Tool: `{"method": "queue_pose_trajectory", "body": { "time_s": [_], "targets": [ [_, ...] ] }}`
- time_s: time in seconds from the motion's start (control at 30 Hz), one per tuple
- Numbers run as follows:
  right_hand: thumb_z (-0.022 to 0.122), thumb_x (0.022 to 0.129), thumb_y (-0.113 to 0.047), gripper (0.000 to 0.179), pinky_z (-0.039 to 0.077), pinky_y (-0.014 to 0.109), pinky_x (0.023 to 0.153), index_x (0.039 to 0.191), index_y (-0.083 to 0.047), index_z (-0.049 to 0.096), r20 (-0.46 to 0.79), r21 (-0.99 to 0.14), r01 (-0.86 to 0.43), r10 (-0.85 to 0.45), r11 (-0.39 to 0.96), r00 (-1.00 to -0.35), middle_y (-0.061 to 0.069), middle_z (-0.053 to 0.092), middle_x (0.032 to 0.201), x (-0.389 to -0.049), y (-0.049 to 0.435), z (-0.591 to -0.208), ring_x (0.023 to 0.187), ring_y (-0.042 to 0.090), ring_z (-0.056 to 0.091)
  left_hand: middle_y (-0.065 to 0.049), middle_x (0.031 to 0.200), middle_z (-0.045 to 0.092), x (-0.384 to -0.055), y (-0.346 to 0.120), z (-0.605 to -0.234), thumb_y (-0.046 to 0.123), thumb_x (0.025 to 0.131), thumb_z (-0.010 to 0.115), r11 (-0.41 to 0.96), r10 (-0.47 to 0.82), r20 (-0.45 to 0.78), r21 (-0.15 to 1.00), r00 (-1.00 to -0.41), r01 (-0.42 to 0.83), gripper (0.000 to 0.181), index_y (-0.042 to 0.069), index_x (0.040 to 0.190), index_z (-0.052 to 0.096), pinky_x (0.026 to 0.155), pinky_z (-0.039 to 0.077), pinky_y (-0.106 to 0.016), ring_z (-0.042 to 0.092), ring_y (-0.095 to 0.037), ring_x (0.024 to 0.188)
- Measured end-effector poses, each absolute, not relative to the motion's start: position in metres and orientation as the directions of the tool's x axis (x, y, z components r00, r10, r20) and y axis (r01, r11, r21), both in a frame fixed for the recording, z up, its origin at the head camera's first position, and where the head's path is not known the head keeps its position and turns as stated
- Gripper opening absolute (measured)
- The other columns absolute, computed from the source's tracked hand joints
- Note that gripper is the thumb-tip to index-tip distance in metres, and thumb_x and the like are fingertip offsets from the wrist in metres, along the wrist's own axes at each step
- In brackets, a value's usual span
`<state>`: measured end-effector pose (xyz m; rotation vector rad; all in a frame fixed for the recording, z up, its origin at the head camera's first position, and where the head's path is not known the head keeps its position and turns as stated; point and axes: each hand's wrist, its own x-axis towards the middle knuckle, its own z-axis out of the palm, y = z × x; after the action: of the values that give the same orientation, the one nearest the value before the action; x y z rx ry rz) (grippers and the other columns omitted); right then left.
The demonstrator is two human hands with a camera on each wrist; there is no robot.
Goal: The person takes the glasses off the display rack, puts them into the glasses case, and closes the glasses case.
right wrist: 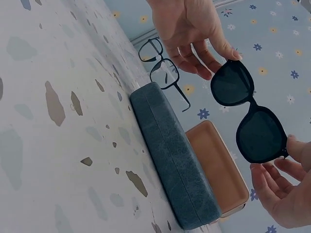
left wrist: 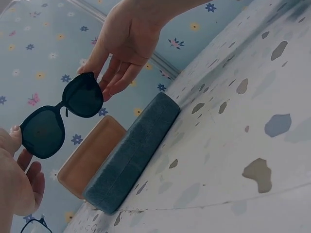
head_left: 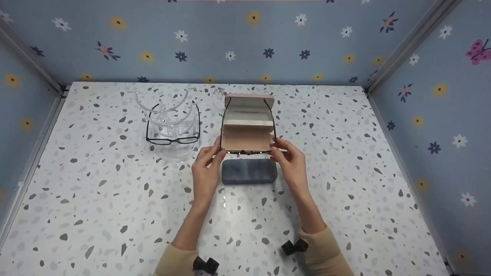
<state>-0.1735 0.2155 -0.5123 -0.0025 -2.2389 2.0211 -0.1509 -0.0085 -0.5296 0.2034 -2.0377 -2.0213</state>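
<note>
A pair of black sunglasses (head_left: 248,152) with dark lenses hangs between my two hands, arms unfolded and pointing away from me. My left hand (head_left: 205,168) pinches the left hinge corner with thumb and fingers. At the opposite corner my right hand (head_left: 293,165) pinches the frame the same way. Both wrist views show the lenses (left wrist: 82,94) raised above the table. Beyond and below them stands a peach glasses case (head_left: 247,141), lid up, with a pale inner flap. Just in front of it lies a closed blue-grey glasses case (head_left: 249,171), between my wrists.
To the left, a clear acrylic stand (head_left: 178,156) carries black-framed eyeglasses (head_left: 172,141), with its empty curved upper arms above. The speckled white table (head_left: 345,184) is bounded by blue flowered panels (head_left: 215,38) at the back and both sides.
</note>
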Motion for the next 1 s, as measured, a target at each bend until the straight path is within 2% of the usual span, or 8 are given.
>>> {"method": "queue_pose_trajectory", "body": {
  "time_s": [0.23, 0.4, 0.63, 1.0],
  "targets": [
    [0.069, 0.097, -0.002, 0.035, 0.063, 0.040, 0.089, 0.131, 0.004, 0.066, 0.093, -0.994, -0.086, 0.096, 0.067, -0.991, 0.032, 0.067, 0.122, -0.1704, 0.2172, -0.5123, 0.090, 0.015, 0.074, -0.005, 0.112, 0.069, -0.1493, -0.0071, -0.5293, 0.024, 0.095, 0.074, -0.009, -0.268, 0.066, 0.997, -0.961, 0.071, 0.041, 0.026, 0.135, 0.067, 0.081, 0.049, -0.018, 0.061, -0.008, 0.095],
    [0.070, 0.096, -0.003, 0.034, 0.063, 0.038, 0.087, 0.130, 0.004, 0.067, 0.083, -0.995, -0.076, 0.102, 0.070, -0.991, 0.031, 0.067, 0.121, -0.1686, 0.2161, -0.5131, 0.090, 0.020, 0.075, -0.006, 0.112, 0.069, -0.1486, -0.0080, -0.5301, 0.024, 0.094, 0.075, -0.027, -0.268, 0.056, 0.997, -0.962, 0.065, 0.041, 0.025, 0.134, 0.068, 0.080, 0.049, -0.018, 0.060, -0.010, 0.093],
    [0.070, 0.097, -0.004, 0.034, 0.061, 0.050, 0.089, 0.130, 0.003, 0.067, 0.092, -0.993, -0.084, 0.101, 0.083, -0.991, 0.028, 0.068, 0.119, -0.1674, 0.2174, -0.5161, 0.092, 0.024, 0.075, -0.005, 0.110, 0.068, -0.1474, -0.0075, -0.5340, 0.020, 0.095, 0.073, -0.012, -0.273, 0.057, 0.998, -0.960, 0.063, 0.039, 0.024, 0.133, 0.069, 0.077, 0.046, -0.017, 0.057, -0.009, 0.090],
    [0.070, 0.096, -0.003, 0.033, 0.061, 0.049, 0.089, 0.128, 0.002, 0.068, 0.090, -0.994, -0.084, 0.100, 0.067, -0.991, 0.031, 0.067, 0.119, -0.1693, 0.2182, -0.5148, 0.089, 0.017, 0.075, -0.004, 0.107, 0.067, -0.1466, -0.0072, -0.5328, 0.022, 0.094, 0.073, -0.001, -0.260, 0.076, 0.997, -0.963, 0.079, 0.040, 0.023, 0.134, 0.068, 0.074, 0.044, -0.019, 0.054, -0.013, 0.087]
  ]
}}
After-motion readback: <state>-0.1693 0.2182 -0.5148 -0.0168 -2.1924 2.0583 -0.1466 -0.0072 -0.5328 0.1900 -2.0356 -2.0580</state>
